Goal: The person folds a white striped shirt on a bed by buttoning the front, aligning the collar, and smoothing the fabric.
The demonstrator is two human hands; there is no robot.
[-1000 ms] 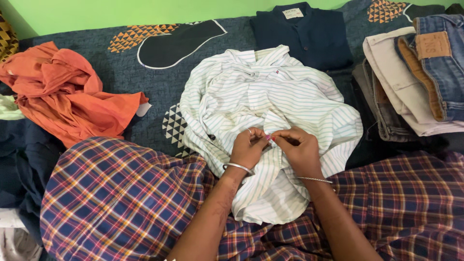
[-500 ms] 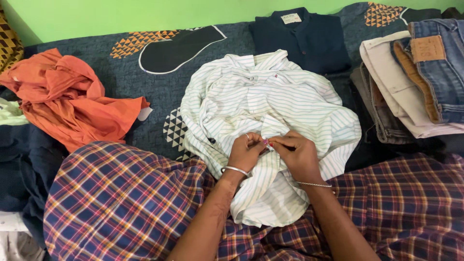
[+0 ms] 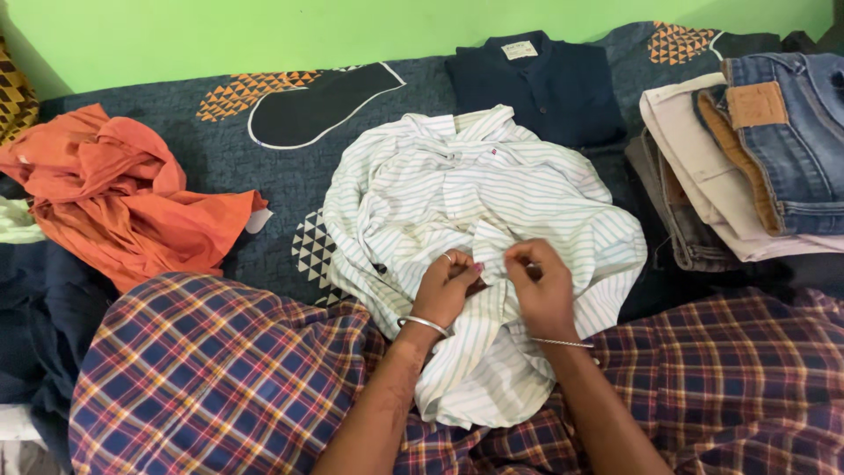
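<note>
A white shirt with thin green stripes point(image 3: 466, 189) lies crumpled on the bed in front of me, its lower part draped over my lap. My left hand point(image 3: 447, 288) pinches the shirt's front edge near the middle; a metal bangle sits on that wrist. My right hand point(image 3: 541, 286) grips the same front edge just beside it, fingers closed on the fabric, with a thin bracelet on the wrist. The two hands almost touch. My knees in plaid trousers point(image 3: 211, 378) flank the shirt.
A rumpled orange garment point(image 3: 132, 193) lies at the left. A folded dark navy shirt point(image 3: 536, 88) sits behind the striped one. At the right stands a stack of folded trousers and blue jeans point(image 3: 765, 149). The bed has a dark patterned sheet point(image 3: 290, 167); a green wall is behind.
Both hands stay pinched on the shirt's front edge with small finger movements. The view has shifted slightly; the clothes around have not moved.
</note>
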